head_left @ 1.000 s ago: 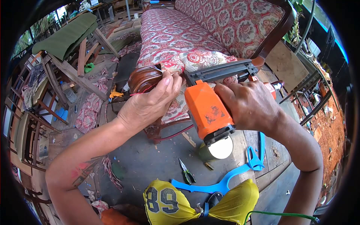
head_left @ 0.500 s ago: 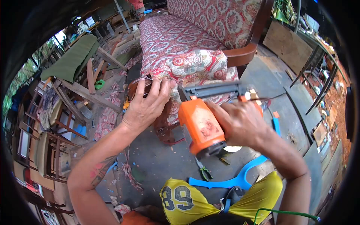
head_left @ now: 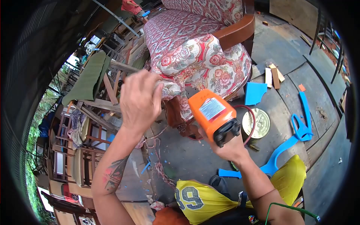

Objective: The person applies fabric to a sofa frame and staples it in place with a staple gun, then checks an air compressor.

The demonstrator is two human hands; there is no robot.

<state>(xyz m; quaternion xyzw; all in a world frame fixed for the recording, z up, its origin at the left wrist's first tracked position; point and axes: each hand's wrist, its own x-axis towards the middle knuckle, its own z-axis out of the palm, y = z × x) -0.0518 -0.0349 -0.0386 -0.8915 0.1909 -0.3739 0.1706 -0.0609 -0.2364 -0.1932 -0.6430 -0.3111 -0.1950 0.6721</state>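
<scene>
Left hand (head_left: 140, 99) at ten o'clock, fingers nearly together, thumb apart; right hand (head_left: 228, 147) at four, partly hidden, clamped on the orange tool (head_left: 213, 114) at three; floral sofa (head_left: 187, 22) at twelve

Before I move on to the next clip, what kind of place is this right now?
Probably a furniture or upholstery workshop: a floral-covered sofa stands by the person, the right hand grips an orange tool, and wood offcuts lie on the floor.
</scene>
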